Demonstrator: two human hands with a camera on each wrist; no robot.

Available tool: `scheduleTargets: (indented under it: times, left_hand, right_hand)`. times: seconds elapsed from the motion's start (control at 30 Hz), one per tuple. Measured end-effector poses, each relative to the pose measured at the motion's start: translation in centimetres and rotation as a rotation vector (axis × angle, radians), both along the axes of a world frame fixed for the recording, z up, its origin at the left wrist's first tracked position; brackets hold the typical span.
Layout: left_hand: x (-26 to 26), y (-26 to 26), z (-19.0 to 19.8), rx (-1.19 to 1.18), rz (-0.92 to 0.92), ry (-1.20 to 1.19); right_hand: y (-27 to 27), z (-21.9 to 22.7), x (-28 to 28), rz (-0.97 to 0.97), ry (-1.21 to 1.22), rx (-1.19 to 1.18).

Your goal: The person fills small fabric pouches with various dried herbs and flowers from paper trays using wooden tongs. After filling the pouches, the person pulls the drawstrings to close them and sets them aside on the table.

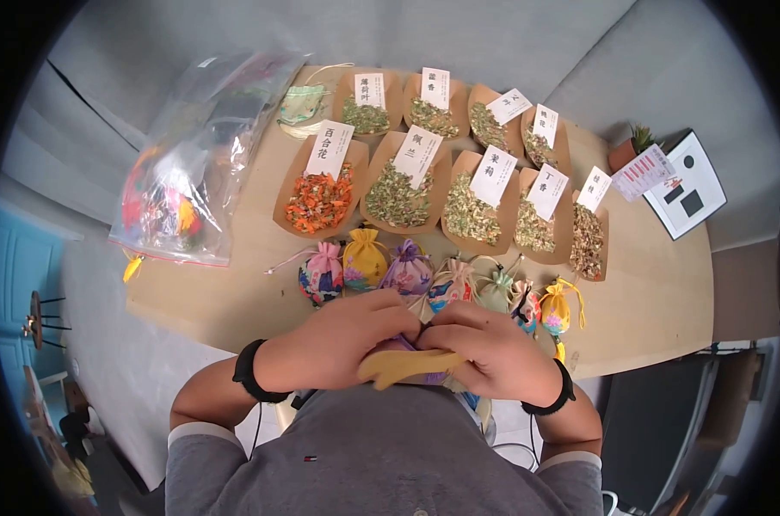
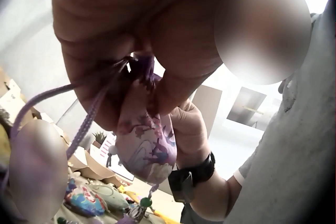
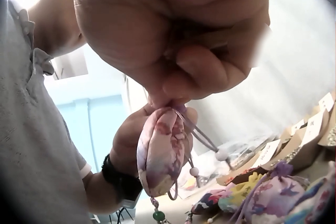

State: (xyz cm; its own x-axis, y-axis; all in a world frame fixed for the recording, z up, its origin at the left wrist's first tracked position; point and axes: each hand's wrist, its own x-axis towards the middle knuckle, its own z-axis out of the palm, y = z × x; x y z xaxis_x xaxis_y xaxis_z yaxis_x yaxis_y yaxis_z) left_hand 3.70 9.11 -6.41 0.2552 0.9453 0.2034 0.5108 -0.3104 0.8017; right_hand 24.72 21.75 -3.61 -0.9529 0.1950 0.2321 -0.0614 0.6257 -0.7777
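A pink-and-purple floral pouch hangs beneath the fingers of both hands, its gathered purple neck between them. My left hand pinches the neck on one side. From the other side my right hand pinches it, with a tan, flat-looking piece also held across its fingers. Purple cords trail from the neck, and a green bead dangles under the pouch. In the head view the hands and the tan piece mostly hide the pouch.
Several small drawstring pouches stand in a row just beyond my hands. Behind them are several brown trays of dried herbs with white labels. A clear plastic bag lies at left; a potted plant and white board stand at right.
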Motion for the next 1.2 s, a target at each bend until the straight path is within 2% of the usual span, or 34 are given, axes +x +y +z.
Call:
scheduleTargets:
  times: [0.2,0.3,0.37,0.4,0.47,0.6,0.7,0.77,0.8,0.83,0.87,0.9,0.97,1.0,1.03,1.13,1.2]
  left_hand:
    - [0.3,0.5,0.1,0.117,-0.047,-0.004]
    - [0.0,0.4,1.0,0.209,-0.201,0.126]
    - [-0.1,-0.3,2.1,-0.166,-0.156,0.225]
    - [-0.2,-0.4,2.0,-0.166,-0.168,0.228]
    - [-0.1,-0.5,1.5,-0.087,-0.233,0.244]
    - [0.2,-0.1,1.6,0.037,-0.216,0.152]
    - [0.0,0.2,2.5,0.103,-0.179,0.274]
    - [-0.6,0.4,1.5,0.119,-0.123,0.115]
    - [-0.4,0.3,1.2,0.108,-0.117,0.127]
    - [0.0,0.6,1.2,0.123,0.073,-0.018]
    - [0.3,1.0,1.0,0.147,0.263,-0.161]
    - [0.4,1.4,0.6,0.151,0.267,-0.144]
    - [0.4,2.5,0.0,-0.04,0.338,-0.274]
    - [0.5,3.3,0.3,0.031,0.422,-0.169]
    - [0.3,3.7,0.5,0.033,0.425,-0.154]
    - [-1.1,5.0,1.8,-0.09,0.477,-0.593]
    - [-4.0,5.8,3.1,-0.072,0.503,-0.486]
  right_hand:
    - [0.3,-0.8,0.2,-0.025,-0.034,-0.008]
    - [1.0,-0.3,1.2,0.019,-0.068,0.059]
    - [1.7,0.0,2.6,0.076,-0.19,0.077]
    - [1.5,0.0,2.6,0.065,-0.188,0.075]
    - [0.7,0.1,2.5,0.139,-0.072,0.051]
    - [0.5,0.2,2.8,0.141,-0.138,0.13]
    - [1.0,0.2,3.7,0.128,-0.063,0.22]
    - [0.5,0.6,3.5,-0.006,-0.02,0.206]
    - [0.7,1.3,3.0,-0.051,-0.005,0.242]
    - [0.7,1.6,2.4,-0.048,0.011,0.238]
    - [0.7,1.8,1.6,-0.126,0.054,0.268]
    - [0.6,2.1,0.8,-0.204,0.096,0.295]
    - [0.6,2.4,-1.3,-0.224,0.147,0.315]
    - [0.6,2.5,-2.3,-0.229,0.172,0.292]
    - [0.6,2.6,-2.9,-0.234,0.194,0.267]
    - [2.0,3.3,-3.1,-0.272,0.259,0.122]
    - [2.9,3.8,-2.0,-0.336,0.215,-0.004]
